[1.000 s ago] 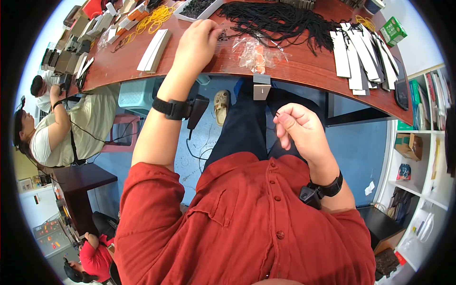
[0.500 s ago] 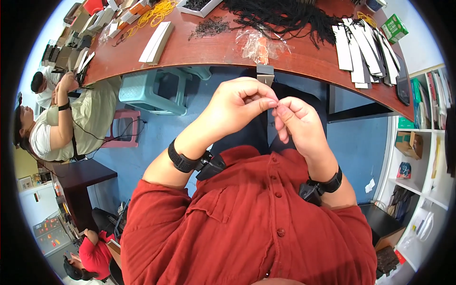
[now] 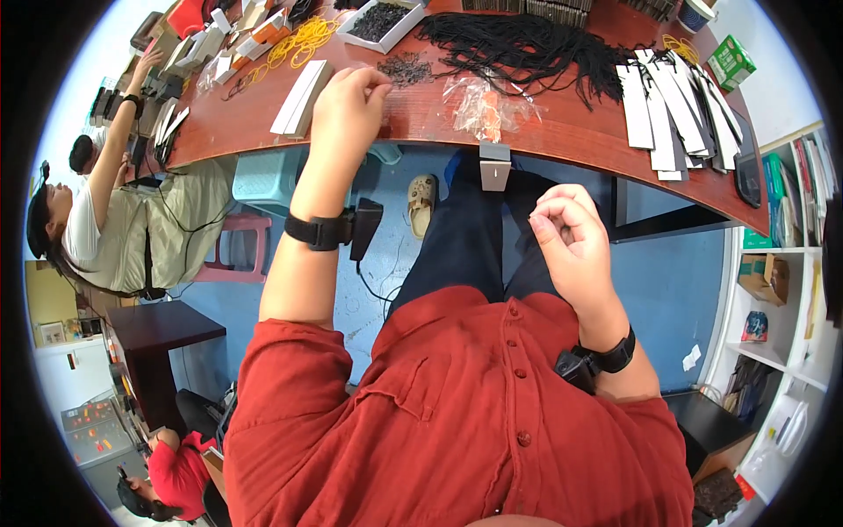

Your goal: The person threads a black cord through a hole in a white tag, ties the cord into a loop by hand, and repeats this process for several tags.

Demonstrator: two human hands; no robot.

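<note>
My left hand [image 3: 348, 110] is over the table's near part, its fingers curled in. It hovers beside a scattered pile of tiny black pieces [image 3: 407, 68], to the right of a stack of long white card strips [image 3: 299, 101]. Whether anything is between its fingertips is hidden. My right hand [image 3: 572, 235] is held above my lap, thumb and index finger pressed together. A tiny dark speck shows at their tips, too small to name. In front of my lap, a small grey box-like block [image 3: 494, 167] sits at the table edge.
On the table [image 3: 395, 127] are a white tray of black pieces [image 3: 384, 25], black cords [image 3: 518, 44], clear plastic bags [image 3: 481, 107], yellow cords [image 3: 303, 42] and white-and-black tags [image 3: 676, 114]. A teal stool [image 3: 263, 176] stands below; co-workers [image 3: 97, 206] sit at left.
My hands were together at the fingertips above my lap. The left has moved up and left over the table; the right has stayed near my lap, slightly lower, still pinched.
</note>
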